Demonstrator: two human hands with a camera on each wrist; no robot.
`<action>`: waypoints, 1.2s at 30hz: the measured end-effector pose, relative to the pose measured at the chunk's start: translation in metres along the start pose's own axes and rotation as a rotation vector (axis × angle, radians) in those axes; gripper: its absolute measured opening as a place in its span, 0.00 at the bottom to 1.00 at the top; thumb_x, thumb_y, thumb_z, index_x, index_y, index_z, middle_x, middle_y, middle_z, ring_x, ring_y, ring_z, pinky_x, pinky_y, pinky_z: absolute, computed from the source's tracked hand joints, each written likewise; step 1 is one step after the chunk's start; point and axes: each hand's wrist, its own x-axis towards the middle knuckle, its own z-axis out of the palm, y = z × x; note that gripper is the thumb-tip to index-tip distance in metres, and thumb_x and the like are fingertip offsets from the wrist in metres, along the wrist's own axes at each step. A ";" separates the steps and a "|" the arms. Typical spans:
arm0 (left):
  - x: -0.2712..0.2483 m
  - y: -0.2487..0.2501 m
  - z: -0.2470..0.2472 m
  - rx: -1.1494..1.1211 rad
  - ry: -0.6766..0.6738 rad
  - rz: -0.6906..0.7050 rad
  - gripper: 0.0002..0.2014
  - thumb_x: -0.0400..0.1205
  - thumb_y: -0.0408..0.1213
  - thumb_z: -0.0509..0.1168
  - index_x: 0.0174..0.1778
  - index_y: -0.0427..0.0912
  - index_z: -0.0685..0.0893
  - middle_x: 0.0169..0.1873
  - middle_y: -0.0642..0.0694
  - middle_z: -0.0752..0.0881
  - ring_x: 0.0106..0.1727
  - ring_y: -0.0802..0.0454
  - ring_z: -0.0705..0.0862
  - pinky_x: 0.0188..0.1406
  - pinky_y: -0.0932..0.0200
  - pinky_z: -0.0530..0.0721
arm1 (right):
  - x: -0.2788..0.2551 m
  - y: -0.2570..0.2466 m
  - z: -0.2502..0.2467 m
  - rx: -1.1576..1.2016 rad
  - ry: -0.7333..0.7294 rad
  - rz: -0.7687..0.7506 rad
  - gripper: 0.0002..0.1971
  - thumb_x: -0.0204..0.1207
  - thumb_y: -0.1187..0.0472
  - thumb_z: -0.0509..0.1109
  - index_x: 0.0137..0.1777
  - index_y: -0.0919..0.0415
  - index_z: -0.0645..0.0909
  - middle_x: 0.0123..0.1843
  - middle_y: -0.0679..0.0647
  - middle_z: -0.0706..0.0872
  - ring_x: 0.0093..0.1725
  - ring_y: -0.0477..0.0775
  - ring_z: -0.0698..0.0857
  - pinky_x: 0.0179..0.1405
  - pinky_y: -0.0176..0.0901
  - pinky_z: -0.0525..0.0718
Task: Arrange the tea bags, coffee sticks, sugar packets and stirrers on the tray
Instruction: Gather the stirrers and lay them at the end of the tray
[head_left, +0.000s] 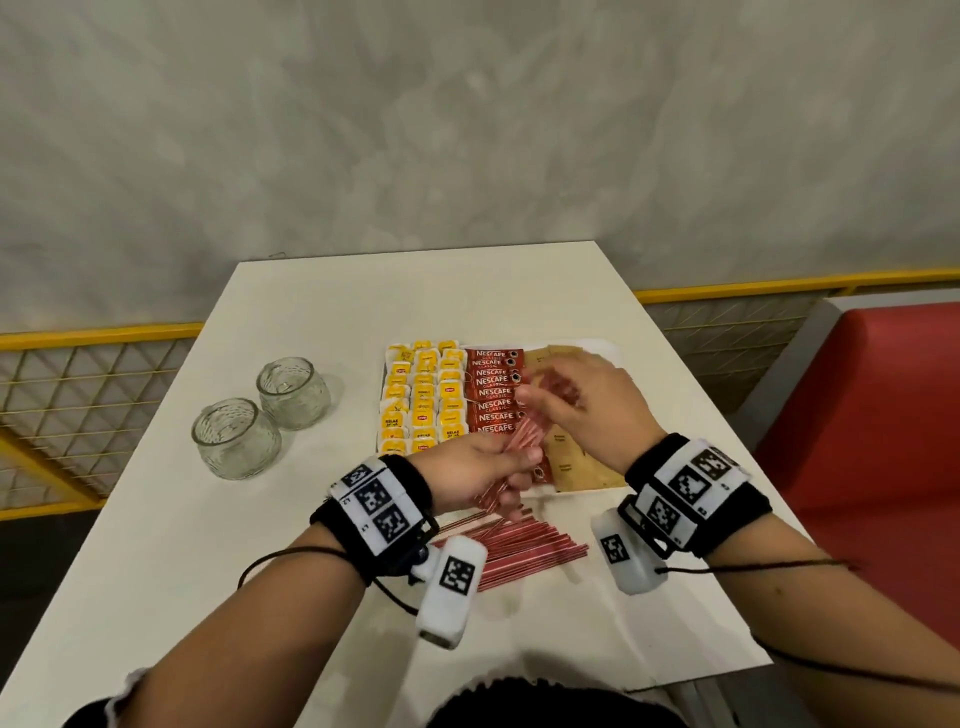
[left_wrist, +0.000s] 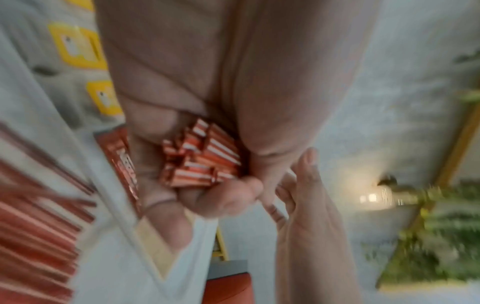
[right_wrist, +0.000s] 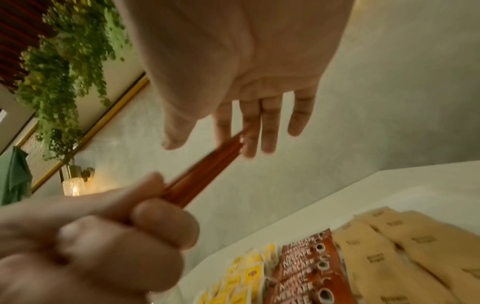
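Note:
On a white tray (head_left: 605, 347) lie rows of yellow tea bags (head_left: 423, 397), red coffee sticks (head_left: 493, 392) and brown sugar packets (head_left: 571, 465). My left hand (head_left: 511, 467) grips a bundle of red stirrers (head_left: 522, 441) above the tray's near edge. The bundle's cut ends (left_wrist: 205, 156) show in the left wrist view inside curled fingers. My right hand (head_left: 540, 395) hovers over the tray with straight fingers (right_wrist: 269, 131) touching the bundle's far end (right_wrist: 233, 144). More stirrers (head_left: 524, 551) lie loose on the table in front of the tray.
Two empty glass jars (head_left: 293, 392) (head_left: 236, 439) stand on the white table (head_left: 467, 291) left of the tray. A red seat (head_left: 883, 441) is at the right. A yellow-railed mesh fence (head_left: 98, 374) runs behind the table.

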 end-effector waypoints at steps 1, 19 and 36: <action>0.003 0.003 0.003 -0.141 0.078 0.006 0.09 0.86 0.40 0.61 0.42 0.41 0.77 0.26 0.51 0.73 0.24 0.57 0.74 0.44 0.50 0.87 | 0.000 0.000 -0.005 -0.007 0.040 -0.003 0.29 0.68 0.28 0.65 0.66 0.40 0.77 0.62 0.46 0.82 0.62 0.45 0.78 0.64 0.48 0.77; 0.028 0.017 0.042 -0.780 0.231 0.100 0.13 0.86 0.45 0.59 0.39 0.41 0.76 0.24 0.49 0.74 0.24 0.57 0.77 0.20 0.65 0.82 | -0.019 0.011 -0.013 0.064 -0.099 -0.179 0.55 0.56 0.26 0.71 0.81 0.33 0.47 0.85 0.46 0.51 0.85 0.48 0.42 0.81 0.66 0.52; 0.017 -0.005 0.039 -0.468 -0.137 -0.011 0.08 0.82 0.45 0.63 0.43 0.45 0.78 0.25 0.55 0.69 0.20 0.61 0.68 0.26 0.62 0.80 | 0.009 0.030 -0.034 0.784 -0.288 0.137 0.31 0.77 0.35 0.57 0.73 0.53 0.78 0.69 0.47 0.84 0.71 0.46 0.79 0.78 0.56 0.70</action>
